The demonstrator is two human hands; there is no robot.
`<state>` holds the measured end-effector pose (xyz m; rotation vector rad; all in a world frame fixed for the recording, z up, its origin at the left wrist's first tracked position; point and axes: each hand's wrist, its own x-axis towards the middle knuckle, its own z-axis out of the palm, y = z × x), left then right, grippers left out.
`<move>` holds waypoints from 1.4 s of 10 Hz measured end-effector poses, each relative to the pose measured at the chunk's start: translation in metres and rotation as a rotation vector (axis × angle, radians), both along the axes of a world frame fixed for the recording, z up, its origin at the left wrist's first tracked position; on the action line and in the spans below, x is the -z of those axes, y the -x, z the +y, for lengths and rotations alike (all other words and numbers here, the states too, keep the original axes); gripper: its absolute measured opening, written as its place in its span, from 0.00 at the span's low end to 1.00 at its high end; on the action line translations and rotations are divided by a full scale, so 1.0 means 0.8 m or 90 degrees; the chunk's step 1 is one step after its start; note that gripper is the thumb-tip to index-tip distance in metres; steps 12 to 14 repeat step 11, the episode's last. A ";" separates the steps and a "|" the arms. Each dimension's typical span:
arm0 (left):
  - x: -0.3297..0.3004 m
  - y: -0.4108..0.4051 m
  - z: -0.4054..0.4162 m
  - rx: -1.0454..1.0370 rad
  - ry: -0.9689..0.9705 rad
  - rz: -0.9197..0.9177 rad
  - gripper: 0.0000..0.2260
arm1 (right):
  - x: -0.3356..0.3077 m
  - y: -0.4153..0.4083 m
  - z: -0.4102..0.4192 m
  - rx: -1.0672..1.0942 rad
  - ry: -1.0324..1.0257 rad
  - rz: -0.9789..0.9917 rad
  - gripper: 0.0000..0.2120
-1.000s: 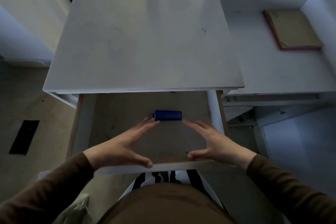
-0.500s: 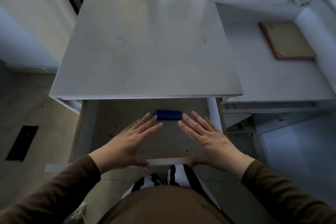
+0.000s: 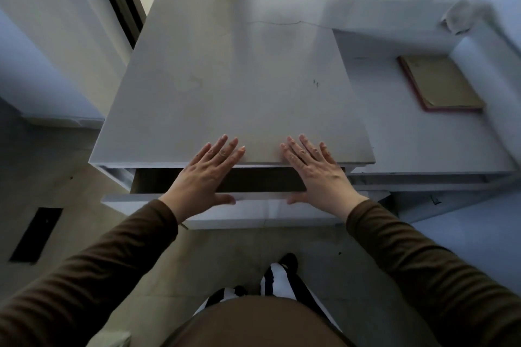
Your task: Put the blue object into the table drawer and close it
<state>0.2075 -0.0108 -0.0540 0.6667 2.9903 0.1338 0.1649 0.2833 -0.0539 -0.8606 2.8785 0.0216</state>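
Observation:
The white table [image 3: 234,87] has its drawer [image 3: 262,210] pulled out only a little; a narrow dark gap shows between the tabletop edge and the drawer front. The blue object is hidden from view under the tabletop. My left hand [image 3: 207,173] and my right hand [image 3: 314,173] lie flat with fingers spread. Both thumbs press on the white drawer front, and the fingertips reach over the front edge of the tabletop. Neither hand holds anything.
A lower white desk [image 3: 417,144] adjoins the table on the right and carries a tan book with a red edge [image 3: 441,87]. A dark floor vent [image 3: 35,235] lies at the left. A window or doorway stands behind the table. My striped slippers [image 3: 275,282] are below.
The drawer has slid most of the way in, pushed by both hands. The blue object, visible inside it before, is now covered by the tabletop. The view has shifted back.

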 end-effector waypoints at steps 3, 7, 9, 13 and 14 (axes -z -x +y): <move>0.006 0.050 -0.011 -0.015 -0.015 0.022 0.44 | 0.004 0.037 -0.011 0.029 0.046 0.020 0.51; 0.007 0.063 -0.018 0.018 -0.020 0.074 0.39 | 0.015 0.046 -0.015 0.059 0.079 0.058 0.45; 0.002 0.064 -0.015 0.009 -0.030 0.025 0.42 | 0.006 0.048 -0.017 0.067 0.090 0.005 0.46; -0.034 0.071 -0.016 -0.024 -0.148 -0.155 0.44 | -0.032 0.055 -0.013 0.085 0.245 -0.131 0.44; -0.034 0.071 -0.016 -0.024 -0.148 -0.155 0.44 | -0.032 0.055 -0.013 0.085 0.245 -0.131 0.44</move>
